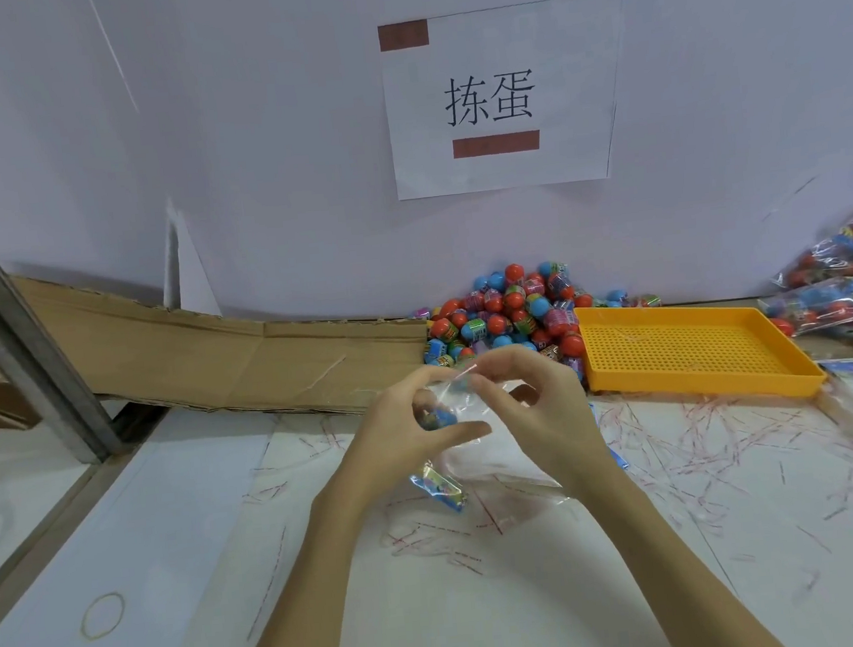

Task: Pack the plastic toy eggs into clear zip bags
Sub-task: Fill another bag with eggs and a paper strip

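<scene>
Clear bag [466, 412] is pinched at its mouth by your left hand [412, 422] and right hand [529, 402], eggs [435, 418] inside, so you're sealing; next press along the zip.

Left hand [402, 421]: raised in front of the body, fingers curling, thumb extending rightward, pinching.
Right hand [529, 402]: facing the left, fingertips meeting it, forefinger and thumb pinching.
Forearms: both bare, converging upward toward the middle.
</scene>
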`<state>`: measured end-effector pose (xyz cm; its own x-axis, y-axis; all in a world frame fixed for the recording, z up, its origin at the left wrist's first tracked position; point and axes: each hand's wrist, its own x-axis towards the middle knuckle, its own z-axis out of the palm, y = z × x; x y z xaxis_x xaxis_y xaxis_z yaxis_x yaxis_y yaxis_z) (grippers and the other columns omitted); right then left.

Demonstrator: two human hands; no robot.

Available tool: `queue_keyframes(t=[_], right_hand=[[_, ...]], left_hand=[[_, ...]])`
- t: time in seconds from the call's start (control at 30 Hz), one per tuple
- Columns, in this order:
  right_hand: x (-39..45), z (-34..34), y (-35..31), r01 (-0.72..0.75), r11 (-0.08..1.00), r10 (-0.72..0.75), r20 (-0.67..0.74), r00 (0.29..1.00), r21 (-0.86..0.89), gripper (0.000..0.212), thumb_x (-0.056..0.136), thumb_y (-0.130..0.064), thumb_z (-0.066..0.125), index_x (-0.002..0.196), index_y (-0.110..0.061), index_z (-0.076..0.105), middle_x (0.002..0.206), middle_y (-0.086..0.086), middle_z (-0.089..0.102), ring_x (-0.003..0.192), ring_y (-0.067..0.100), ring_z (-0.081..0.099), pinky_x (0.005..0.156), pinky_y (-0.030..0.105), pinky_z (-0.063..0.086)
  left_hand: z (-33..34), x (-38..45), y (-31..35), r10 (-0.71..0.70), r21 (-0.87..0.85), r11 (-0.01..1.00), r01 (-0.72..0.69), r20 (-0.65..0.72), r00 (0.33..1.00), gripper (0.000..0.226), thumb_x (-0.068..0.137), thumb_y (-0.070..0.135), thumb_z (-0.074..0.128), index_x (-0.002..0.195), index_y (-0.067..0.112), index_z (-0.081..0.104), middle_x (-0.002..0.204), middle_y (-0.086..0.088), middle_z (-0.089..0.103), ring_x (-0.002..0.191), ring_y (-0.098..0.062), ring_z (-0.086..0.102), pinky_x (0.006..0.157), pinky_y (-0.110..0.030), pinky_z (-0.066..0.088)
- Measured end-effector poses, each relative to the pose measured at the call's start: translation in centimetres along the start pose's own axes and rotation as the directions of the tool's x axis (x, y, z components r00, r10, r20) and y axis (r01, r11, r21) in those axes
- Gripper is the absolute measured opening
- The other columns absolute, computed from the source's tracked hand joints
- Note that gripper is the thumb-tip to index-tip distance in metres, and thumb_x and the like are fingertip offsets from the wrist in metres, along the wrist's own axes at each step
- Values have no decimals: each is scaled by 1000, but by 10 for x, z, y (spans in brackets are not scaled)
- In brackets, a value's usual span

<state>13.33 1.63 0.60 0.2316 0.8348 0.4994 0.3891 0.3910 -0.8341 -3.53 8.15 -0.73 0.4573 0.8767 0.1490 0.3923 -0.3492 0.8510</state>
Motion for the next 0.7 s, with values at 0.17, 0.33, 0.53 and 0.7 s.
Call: queue_keyframes(t=[0.17,0.33,0.53,0.7], right_hand=[[4,-5,9,-20,996,8,-144,989,-83,16,101,-16,61,114,-19,70,111,-13,70,108,6,64,90,28,55],[1,2,35,-8,831,96,128,987,-557,33,105,-36,50,132,-26,67,156,-1,44,146,17,34,122,43,24],[7,13,53,22,669,169,180,969,-743,47,107,-52,31,147,-37,51,169,-2,18,157,15,4,122,37,1],[7,14,56,14,694,117,132,984,-720,37,106,-41,44,135,-29,62,148,0,45,140,20,32,114,41,16]], left_hand=[[-5,4,-1,-29,-131,991,-3,-242,970,39,75,49,86,105,31,72,75,13,72,61,-13,72,66,-42,64],[-8,8,-7,-255,-461,886,54,-386,887,47,68,56,90,103,29,74,84,1,77,73,-22,77,71,-46,66],[-5,7,-5,-262,-539,840,60,-308,915,47,70,51,89,108,28,72,81,5,75,63,-6,71,58,-18,56],[-4,7,-6,-149,-362,932,29,-310,939,43,79,40,87,115,26,68,84,1,77,60,-17,71,58,-26,58]])
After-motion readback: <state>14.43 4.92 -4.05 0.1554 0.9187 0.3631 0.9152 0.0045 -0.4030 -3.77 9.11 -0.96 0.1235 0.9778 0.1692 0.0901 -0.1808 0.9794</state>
